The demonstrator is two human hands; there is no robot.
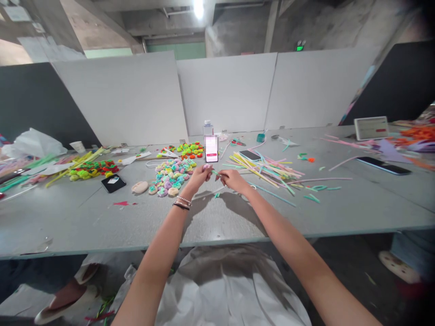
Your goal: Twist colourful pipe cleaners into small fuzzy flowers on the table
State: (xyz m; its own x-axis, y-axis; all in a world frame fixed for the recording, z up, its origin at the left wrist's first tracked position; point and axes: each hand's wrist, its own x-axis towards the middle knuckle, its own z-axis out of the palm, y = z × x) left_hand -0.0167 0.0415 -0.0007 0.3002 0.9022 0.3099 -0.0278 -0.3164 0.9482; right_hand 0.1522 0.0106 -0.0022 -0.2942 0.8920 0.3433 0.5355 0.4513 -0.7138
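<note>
My left hand (200, 177) is closed on a small fuzzy pipe cleaner piece (207, 167), pinkish with a pale green end pointing right. Close by, my right hand (233, 179) has its fingers pinched at that green end; what exactly sits between them is too small to make out. Left of my left hand lies a heap of pastel pipe cleaner rings (174, 175). To the right of my right hand, loose straight pipe cleaners (272, 168) in yellow, pink and mint are piled. A lit phone (211, 151) stands upright just behind my hands.
A clear bottle (207, 124) backs the phone. Red, yellow and green curled pieces (190, 150) lie behind. A second phone (249, 155) rests by the straight pipe cleaners, a third phone (384, 165) farther right. A black square item (113, 183) is at left. Grey panels (226, 97) border the table.
</note>
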